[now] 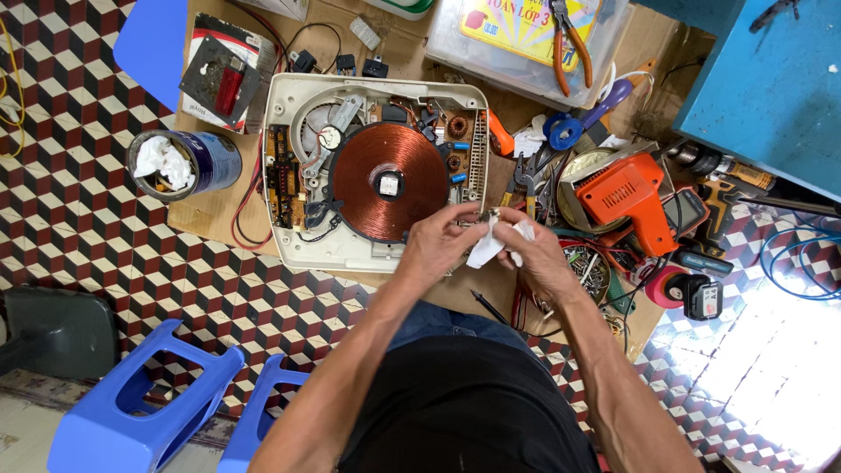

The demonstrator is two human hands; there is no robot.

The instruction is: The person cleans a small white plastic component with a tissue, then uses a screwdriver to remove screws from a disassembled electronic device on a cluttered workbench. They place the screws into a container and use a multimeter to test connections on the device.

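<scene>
An opened induction cooker (289, 245) lies on a cardboard sheet, its copper coil (385, 180) and circuit boards exposed. My left hand (441, 241) pinches a small dark part at the cooker's right front corner. My right hand (533, 254) holds a white tissue (487, 245) against that part. Both hands meet just right of the coil.
A blue can stuffed with white rag (180, 162) stands left of the cooker. An orange soldering gun (631, 197), pliers (569, 39), tape rolls and loose screws crowd the right side. A clear plastic box (526, 44) sits behind. Blue plastic stools (131, 403) stand at lower left.
</scene>
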